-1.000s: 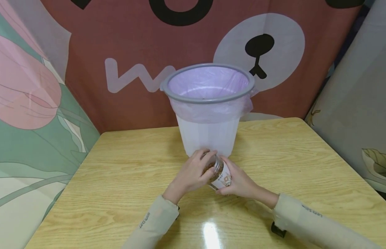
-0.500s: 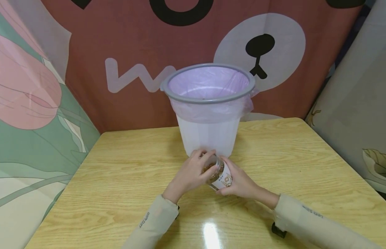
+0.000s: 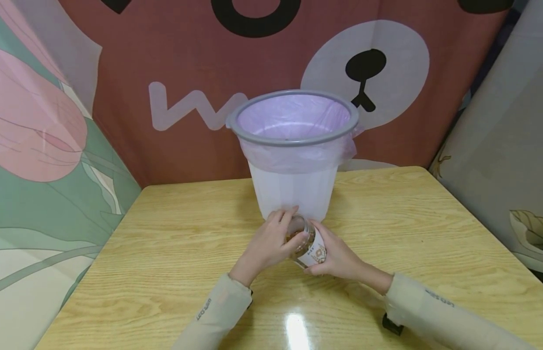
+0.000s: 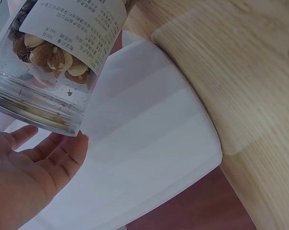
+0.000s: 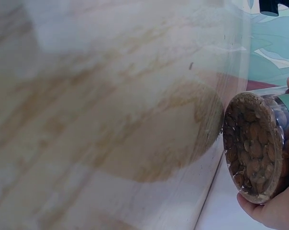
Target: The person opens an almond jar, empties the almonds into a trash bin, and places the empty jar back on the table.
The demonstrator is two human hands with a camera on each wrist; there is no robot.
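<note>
A clear jar of nuts (image 3: 316, 252) with a printed label is tilted between both hands, in front of the bin. My right hand (image 3: 341, 255) grips its labelled body from the right; in the right wrist view the nuts (image 5: 252, 148) show through its base. Around the jar's top end spreads my left hand (image 3: 266, 244), thumb over the near side and index finger lifted off the rim. In the left wrist view its fingertips touch or nearly touch the jar's rim (image 4: 34, 117). Whether a lid sits on the jar, I cannot tell.
Just behind the hands stands a white bin (image 3: 293, 192) with a grey rim (image 3: 293, 142) and a pinkish bag lining it. All of it rests on a wooden table (image 3: 179, 243). A printed red cloth (image 3: 188, 150) hangs at the back.
The left hand's fingers have loosened from the jar's top end, and the index finger has lifted away from the rim. The right hand and jar have barely moved.
</note>
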